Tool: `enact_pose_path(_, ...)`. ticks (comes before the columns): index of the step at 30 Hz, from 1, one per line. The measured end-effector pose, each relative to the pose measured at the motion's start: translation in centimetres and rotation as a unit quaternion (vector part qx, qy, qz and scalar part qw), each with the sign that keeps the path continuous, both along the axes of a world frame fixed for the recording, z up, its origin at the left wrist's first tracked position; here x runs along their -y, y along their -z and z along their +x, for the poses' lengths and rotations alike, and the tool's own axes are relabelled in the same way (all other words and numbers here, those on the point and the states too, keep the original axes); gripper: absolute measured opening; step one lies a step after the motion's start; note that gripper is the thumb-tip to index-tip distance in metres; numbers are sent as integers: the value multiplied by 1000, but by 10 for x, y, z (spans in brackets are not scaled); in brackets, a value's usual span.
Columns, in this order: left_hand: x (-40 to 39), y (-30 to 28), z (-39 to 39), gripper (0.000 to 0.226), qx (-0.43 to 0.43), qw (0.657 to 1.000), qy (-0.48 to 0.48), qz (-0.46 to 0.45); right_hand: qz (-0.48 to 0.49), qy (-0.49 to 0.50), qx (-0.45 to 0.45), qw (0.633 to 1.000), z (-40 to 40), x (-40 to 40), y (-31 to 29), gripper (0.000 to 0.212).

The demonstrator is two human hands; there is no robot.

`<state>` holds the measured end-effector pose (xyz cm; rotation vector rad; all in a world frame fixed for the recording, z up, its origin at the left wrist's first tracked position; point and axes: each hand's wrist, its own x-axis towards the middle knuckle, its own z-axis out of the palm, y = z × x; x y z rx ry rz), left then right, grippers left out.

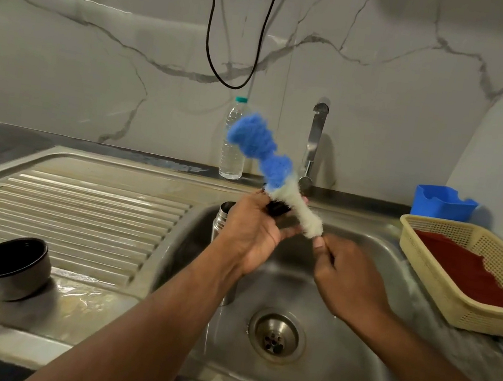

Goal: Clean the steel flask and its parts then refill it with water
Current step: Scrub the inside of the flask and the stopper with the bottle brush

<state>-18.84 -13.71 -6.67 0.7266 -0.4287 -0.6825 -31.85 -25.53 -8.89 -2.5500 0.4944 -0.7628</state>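
Over the sink (334, 349), right hand (348, 276) pinches the brush (274, 171); left hand (253, 236) clasps a black part (276, 208).

Over the sink basin (334, 349) the middle is taken up: the left hand (250, 235) and right hand (345, 276) hold a bottle brush (267, 160) slanting up toward the tap (314, 144), narrowing the gap there. The steel flask (222, 222) stands upright at the basin's left wall, partly hidden by the left forearm. Room lies open around the drain (276, 337). On the ribbed drainboard (77, 213) only a dark cup (12, 267) sits, near the front. A yellow basket (445, 284) bounds the right side; a plastic bottle (234, 142) stands behind, seemingly against the wall.
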Motion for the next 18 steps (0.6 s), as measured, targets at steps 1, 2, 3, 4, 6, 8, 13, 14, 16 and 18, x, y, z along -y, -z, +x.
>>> enact_pose_path(1,-1,1,1,36,-11,1000,2,4,30,8,-11,999,1,2,1,40)
enact_pose_path(2,-1,1,3,39,-21,1000,2,7,59,18,-21,998,2,5,1,42)
enact_pose_path(3,-2,1,3,41,-27,1000,0,5,71,22,-24,997,1,7,0,44)
enact_pose_path(4,-2,-1,4,41,-27,1000,-4,-1,66,19,-16,997,0,8,0,44)
enact_pose_path(6,-4,-5,2,37,-20,1000,-7,-20,41,-4,14,999,0,5,-1,43)
enact_pose_path(8,-5,-7,-1,32,-9,1000,-7,-22,28,-19,17,999,1,0,0,42)
enact_pose_path(13,-5,-9,-3,23,-1,999,-31,16,76,-11,0,997,-1,5,-1,47)
enact_pose_path(14,-5,-9,-2,24,3,999,-36,21,71,-18,17,997,-1,4,-2,46)
enact_pose_path(16,-6,-6,0,28,13,998,-48,41,68,-30,18,997,0,-1,-1,46)
enact_pose_path(18,-6,-2,1,33,21,995,-69,71,100,-23,-20,995,1,-2,-1,47)
